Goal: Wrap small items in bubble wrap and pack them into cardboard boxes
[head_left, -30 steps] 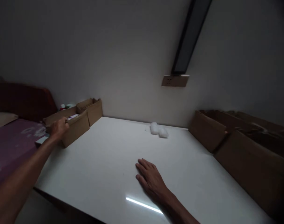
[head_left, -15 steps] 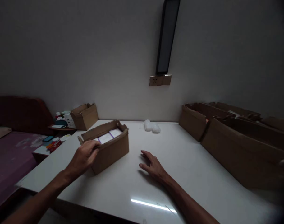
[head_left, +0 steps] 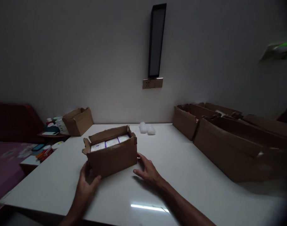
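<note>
Small cardboard box (head_left: 111, 155): open top, flaps up, flat white packs (head_left: 110, 142) in a row inside. Sits on the white table (head_left: 181, 163), square before me.

Step in hand, as I judge it: setting the box in place between my two hands.

My left hand (head_left: 87, 182): at the box's near left corner, fingers cupped round the corner, pressing, not closed on anything.

My right hand (head_left: 147, 171): at the box's near right corner, open, fingers spread, tips touching or just short of the box's foot; cannot tell which.

Any further shift calls for both hands pressing evenly on the ends, low, since the walls look soft.

Behind the box, clear wrapped pieces (head_left: 147, 128). Left and behind, a second small carton (head_left: 78, 121). Right of the box, well apart, long cartons (head_left: 228, 147).
</note>
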Tool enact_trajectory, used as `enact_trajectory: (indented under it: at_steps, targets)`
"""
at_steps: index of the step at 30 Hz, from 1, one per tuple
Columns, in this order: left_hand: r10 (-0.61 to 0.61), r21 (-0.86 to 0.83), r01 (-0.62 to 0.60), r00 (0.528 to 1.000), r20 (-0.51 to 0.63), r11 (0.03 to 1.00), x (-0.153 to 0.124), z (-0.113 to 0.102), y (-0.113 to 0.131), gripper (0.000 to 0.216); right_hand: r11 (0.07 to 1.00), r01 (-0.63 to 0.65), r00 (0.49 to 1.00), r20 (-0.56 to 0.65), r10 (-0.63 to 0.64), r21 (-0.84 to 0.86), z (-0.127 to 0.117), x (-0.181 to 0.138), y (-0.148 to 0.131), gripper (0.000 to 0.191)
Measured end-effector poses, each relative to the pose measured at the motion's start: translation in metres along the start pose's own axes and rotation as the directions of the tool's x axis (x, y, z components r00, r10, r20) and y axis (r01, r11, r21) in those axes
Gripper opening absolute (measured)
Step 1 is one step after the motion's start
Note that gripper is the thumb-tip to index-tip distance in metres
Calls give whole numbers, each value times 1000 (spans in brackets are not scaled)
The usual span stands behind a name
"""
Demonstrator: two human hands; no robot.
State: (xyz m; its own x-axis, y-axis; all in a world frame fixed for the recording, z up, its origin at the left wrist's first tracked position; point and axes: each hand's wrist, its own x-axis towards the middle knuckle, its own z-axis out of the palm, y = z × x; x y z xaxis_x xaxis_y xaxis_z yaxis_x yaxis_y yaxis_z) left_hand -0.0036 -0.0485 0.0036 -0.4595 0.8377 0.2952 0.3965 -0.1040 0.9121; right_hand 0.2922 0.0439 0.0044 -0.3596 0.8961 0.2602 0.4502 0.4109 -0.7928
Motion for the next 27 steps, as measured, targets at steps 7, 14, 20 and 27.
enact_trajectory:
  at_steps: [7,14,20,27]
  targets:
    - [-2,-66,8,995,101,998,21,43,8,59,1000,-2,995,-97,3,4,-5,7,0,78]
    - [90,-138,-56,964,251,989,37,95,25,54,988,-145,946,-302,121,-57,-33,12,20,62]
    - [47,-105,-24,974,224,994,40,111,27,50,980,-151,943,-316,102,-132,-37,14,26,59]
    - [27,-47,-19,984,174,999,45,107,23,45,983,-60,951,-310,4,-172,-27,14,36,62]
